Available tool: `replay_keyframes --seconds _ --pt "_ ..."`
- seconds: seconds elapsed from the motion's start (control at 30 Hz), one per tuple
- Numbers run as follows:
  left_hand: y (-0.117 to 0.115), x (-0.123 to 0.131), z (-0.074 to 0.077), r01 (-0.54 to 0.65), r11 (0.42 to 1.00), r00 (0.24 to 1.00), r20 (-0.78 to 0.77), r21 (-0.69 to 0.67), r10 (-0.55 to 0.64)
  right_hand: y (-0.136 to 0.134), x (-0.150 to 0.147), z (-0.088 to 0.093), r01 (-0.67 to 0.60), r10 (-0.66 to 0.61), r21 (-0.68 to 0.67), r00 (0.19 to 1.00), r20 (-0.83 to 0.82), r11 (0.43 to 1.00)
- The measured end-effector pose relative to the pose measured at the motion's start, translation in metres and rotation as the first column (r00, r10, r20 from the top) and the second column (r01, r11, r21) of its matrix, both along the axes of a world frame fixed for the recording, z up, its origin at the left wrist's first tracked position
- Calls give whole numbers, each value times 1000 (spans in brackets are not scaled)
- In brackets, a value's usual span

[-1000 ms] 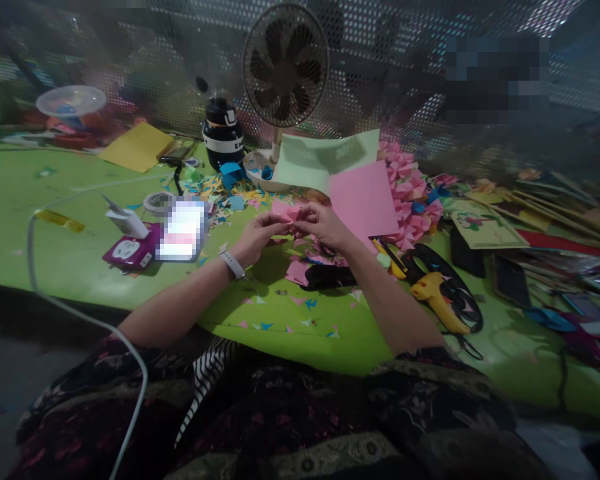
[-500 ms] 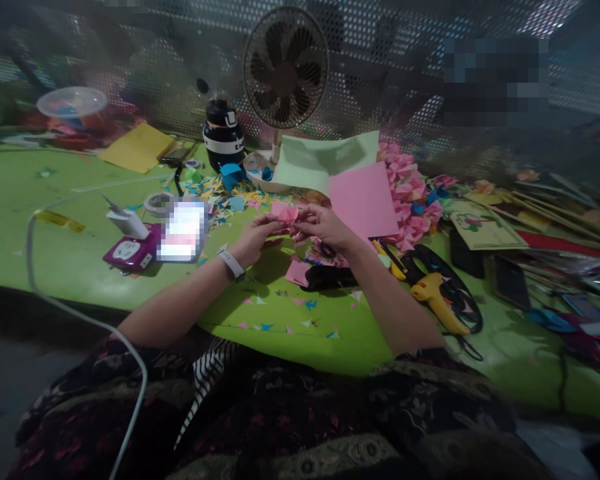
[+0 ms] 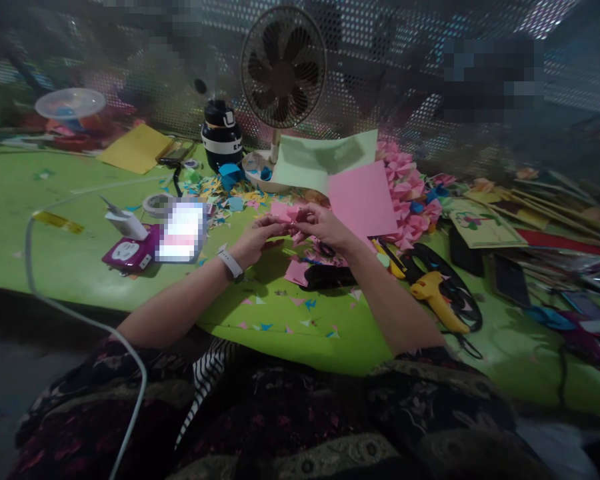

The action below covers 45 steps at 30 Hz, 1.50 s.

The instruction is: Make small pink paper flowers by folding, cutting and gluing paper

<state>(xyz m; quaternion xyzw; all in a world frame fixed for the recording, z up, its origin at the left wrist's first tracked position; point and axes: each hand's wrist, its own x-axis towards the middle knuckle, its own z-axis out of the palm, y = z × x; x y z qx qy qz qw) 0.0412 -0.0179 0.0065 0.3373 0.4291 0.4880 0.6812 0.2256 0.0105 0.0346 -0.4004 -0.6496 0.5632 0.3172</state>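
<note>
A small folded piece of pink paper (image 3: 284, 211) is held between my two hands above the green table (image 3: 260, 313). My left hand (image 3: 257, 239), with a pale band on its wrist, pinches its left side. Fingers of my right hand (image 3: 321, 225) are closed on its right side. Just behind my right hand lies a flat pink sheet (image 3: 363, 200), and a pale green sheet (image 3: 325, 160) lies behind that. Under my right wrist are a black tool (image 3: 330, 277), whose kind I cannot make out, and a pink scrap (image 3: 297, 272).
Pink folded paper pieces (image 3: 413, 193) are heaped at the back right. A yellow glue gun (image 3: 440, 303) lies right of my forearm. On the left are a lit phone (image 3: 183, 232), a tape roll (image 3: 159, 204) and a white cable (image 3: 80, 310). A fan (image 3: 284, 70) and a bottle (image 3: 222, 140) stand behind.
The pink paper between my fingers looks flatter and slightly turned. Both hands stay in nearly the same place, with small finger shifts.
</note>
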Motion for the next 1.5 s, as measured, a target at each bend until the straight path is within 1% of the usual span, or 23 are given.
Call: replay_keyframes --seconds 0.13,0.23,0.47,0.63,0.87,1.07,1.27,1.5 --pt "0 1 2 1 999 999 53 -47 1 -2 1 5 -28 28 4 1000 -14 1000" --pt "0 1 2 10 998 998 70 -64 -5 0 3 4 -60 60 5 998 -13 998" --pt "0 1 -1 24 999 992 124 -39 -19 4 7 -1 -89 89 18 996 -6 996" --pt "1 3 1 41 998 987 157 -54 -32 6 7 -4 -88 88 8 996 -14 996" --pt "3 2 -1 34 998 982 186 -48 -24 5 8 -5 -94 95 27 994 -46 995" --pt "3 1 -1 38 997 986 165 -73 -26 5 8 -6 -79 79 -12 997 -3 997" --pt "2 2 0 25 997 990 142 -78 -14 5 6 -5 -28 26 -63 999 -23 998" --pt "1 1 0 46 997 991 125 -57 -38 6 6 -7 -47 43 -63 997 -66 997"
